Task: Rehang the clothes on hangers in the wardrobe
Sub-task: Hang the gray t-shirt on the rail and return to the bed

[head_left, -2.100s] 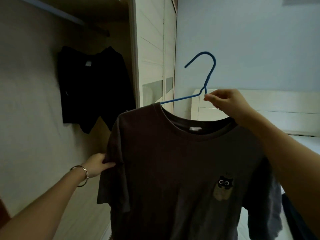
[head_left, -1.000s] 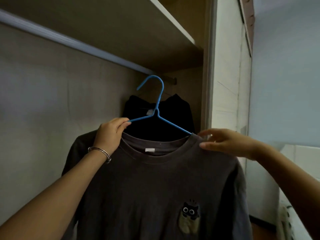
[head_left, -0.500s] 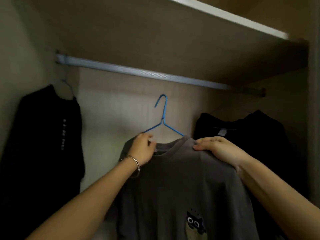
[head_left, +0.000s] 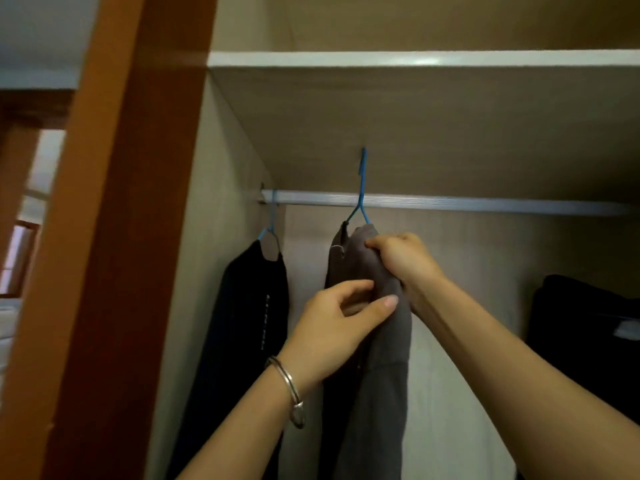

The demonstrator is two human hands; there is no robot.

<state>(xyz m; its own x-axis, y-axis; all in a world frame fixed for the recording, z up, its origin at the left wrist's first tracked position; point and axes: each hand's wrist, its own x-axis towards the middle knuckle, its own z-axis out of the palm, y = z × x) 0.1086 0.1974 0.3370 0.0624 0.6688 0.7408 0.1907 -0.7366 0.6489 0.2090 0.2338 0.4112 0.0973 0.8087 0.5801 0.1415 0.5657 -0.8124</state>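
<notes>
Now edge-on beneath the wardrobe rail (head_left: 450, 204), the grey T-shirt (head_left: 377, 341) rides its blue hanger (head_left: 362, 188); the right hand (head_left: 401, 261) grips its shoulder, the left hand (head_left: 332, 327) pinches the fabric, apparently steadying the hook's seating.

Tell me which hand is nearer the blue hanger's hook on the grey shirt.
Right. The right hand grips the grey shirt just below the blue hanger; the left hand pinches the shirt lower down.
</notes>
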